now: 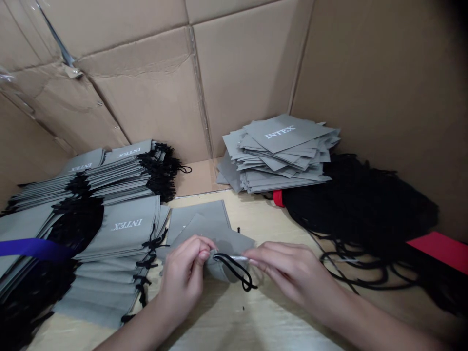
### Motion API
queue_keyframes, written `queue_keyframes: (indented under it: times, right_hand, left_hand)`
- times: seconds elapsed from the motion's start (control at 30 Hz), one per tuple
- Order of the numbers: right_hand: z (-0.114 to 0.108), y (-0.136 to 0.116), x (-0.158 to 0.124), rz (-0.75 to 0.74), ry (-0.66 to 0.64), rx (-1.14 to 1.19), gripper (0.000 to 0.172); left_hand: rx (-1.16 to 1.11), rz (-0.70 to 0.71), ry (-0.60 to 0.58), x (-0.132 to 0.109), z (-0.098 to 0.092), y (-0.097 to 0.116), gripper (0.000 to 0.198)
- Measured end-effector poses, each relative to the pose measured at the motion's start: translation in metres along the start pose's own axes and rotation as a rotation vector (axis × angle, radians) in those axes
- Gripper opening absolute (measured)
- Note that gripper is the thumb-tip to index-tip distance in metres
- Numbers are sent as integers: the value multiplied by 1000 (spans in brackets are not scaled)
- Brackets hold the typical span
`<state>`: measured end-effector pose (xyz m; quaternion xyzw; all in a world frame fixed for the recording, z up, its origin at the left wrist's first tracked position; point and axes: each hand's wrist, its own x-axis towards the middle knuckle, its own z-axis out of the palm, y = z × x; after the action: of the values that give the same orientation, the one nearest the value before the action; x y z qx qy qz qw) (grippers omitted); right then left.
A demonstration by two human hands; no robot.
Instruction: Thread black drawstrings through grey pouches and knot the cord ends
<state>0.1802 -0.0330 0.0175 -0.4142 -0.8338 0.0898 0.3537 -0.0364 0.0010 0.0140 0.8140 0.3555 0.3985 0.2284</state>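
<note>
My left hand [186, 273] is closed, its thumb and forefinger pinching one edge of a small grey drawstring pouch [221, 272]. A loop of black cord [245, 279] comes out near those fingertips and hangs in front of the pouch. My right hand [287, 265] is closed too, its fingertips pinching the end of a thin silvery rod [238, 259] that lies along the pouch's top edge. How far the rod runs into the fabric is hidden. Just behind my hands, loose grey pouches [199, 214] lie flat on the table.
Stacked grey pouches with knotted black cords [124, 226] stand at left, beside a blue strip [34, 247]. A pile of grey pouches [281, 156] sits at the back. Black cords [365, 204] heap at right, with a red piece [440, 249]. Cardboard walls [248, 63] enclose the table.
</note>
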Motion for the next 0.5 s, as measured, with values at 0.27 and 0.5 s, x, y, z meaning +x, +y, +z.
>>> queue_keyframes:
  times: [0.27,0.5]
  right_hand:
    - [1,1,0,42,-29,68,20]
    - [2,0,1,81,-22,155,18]
  left_hand:
    - [-21,18,24,0,0,-1,23]
    - [19,71,11,0,1,-4,19]
